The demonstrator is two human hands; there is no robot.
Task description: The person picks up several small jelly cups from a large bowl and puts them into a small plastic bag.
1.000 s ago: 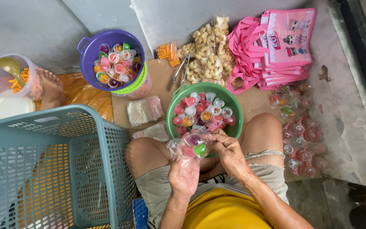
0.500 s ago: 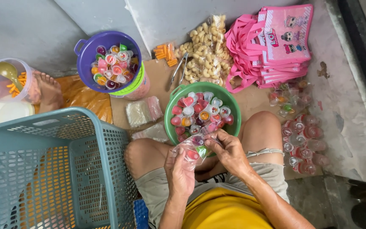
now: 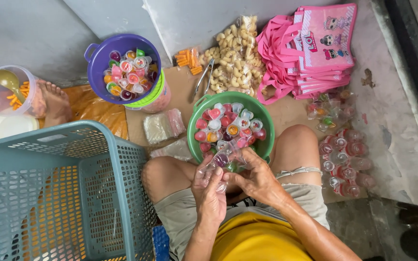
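Observation:
Both my hands hold a small clear plastic bag [image 3: 224,159] filled with coloured jelly cups, just above my lap. My left hand [image 3: 210,189] grips the bag's lower end from below. My right hand [image 3: 253,176] pinches the bag's other side with its fingers. Directly behind the bag stands a green bowl [image 3: 262,113] full of red, white and orange jelly cups, between my bare knees.
A teal plastic basket [image 3: 49,193] fills the lower left. A purple bowl [image 3: 97,60] of jelly cups sits on a green tub. Tongs [image 3: 203,77], macaroni snack bags [image 3: 235,58], pink bags [image 3: 310,50], small pink bottles [image 3: 345,162] and another person's foot [image 3: 56,101] lie around.
The bag has turned in my hands; my left hand has slid up along it and my right hand has shifted down and closer. The view has drifted slightly.

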